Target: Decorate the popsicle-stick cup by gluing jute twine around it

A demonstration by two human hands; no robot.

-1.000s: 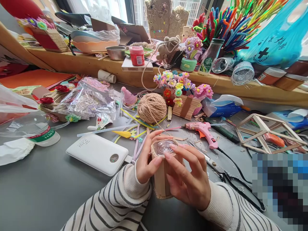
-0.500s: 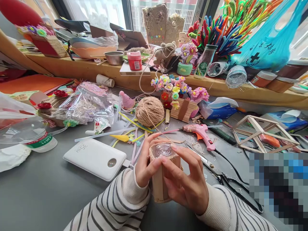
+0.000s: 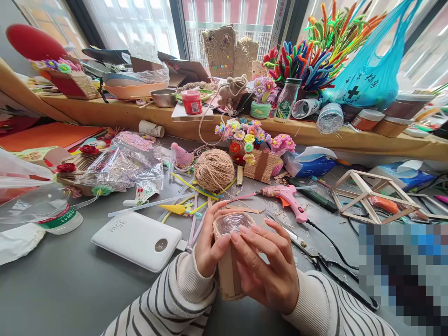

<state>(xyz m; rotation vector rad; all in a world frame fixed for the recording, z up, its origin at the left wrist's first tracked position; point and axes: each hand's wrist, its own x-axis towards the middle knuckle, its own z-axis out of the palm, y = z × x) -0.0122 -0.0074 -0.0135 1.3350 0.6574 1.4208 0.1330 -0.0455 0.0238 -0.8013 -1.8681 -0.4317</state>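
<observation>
Both hands hold a small cup clad in wooden sticks (image 3: 228,270), its clear ribbed base (image 3: 234,222) turned upward. My left hand (image 3: 209,242) wraps the cup's left side, thumb on the rim. My right hand (image 3: 268,268) cups the right side with fingertips pressed on the top edge. A thin jute strand runs from the cup towards a ball of twine (image 3: 213,169) behind it. Striped sleeves cover both forearms.
A white power bank (image 3: 138,240) lies left of the hands. A pink glue gun (image 3: 287,198), scissors (image 3: 315,252) and a wooden stick frame (image 3: 371,198) lie to the right. Plastic bags, paper flowers and pipe cleaners crowd the back and the wooden shelf (image 3: 210,123).
The hands and cup stay nearly in place; the fingers shift slightly around the rim. The view has tilted up a little, so everything sits lower in frame.
</observation>
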